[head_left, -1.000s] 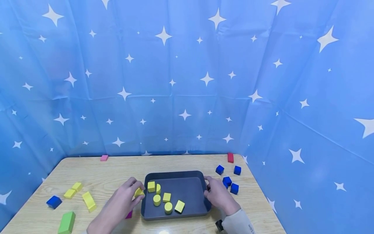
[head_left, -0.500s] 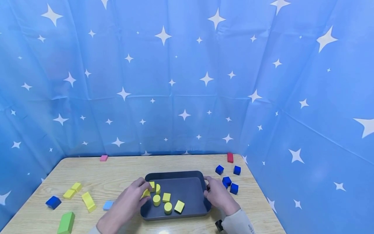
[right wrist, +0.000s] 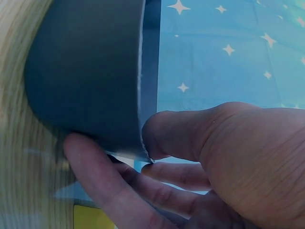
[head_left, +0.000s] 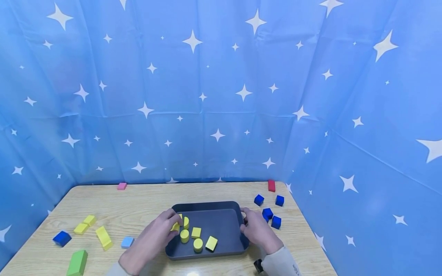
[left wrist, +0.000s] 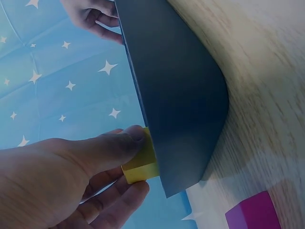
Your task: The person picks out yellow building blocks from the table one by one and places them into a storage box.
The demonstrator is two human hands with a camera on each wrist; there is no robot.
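Over at the dark tray (head_left: 226, 230), the left hand (head_left: 155, 234) has a yellow block (left wrist: 147, 170) in its grip, right hand (head_left: 259, 232) just pinches the tray's side.

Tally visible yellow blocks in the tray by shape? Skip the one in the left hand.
Cylinders: 2
Cubes: 2
Half-cylinder: 1
Partly hidden block, shape unclear: 1
Total visible: 6
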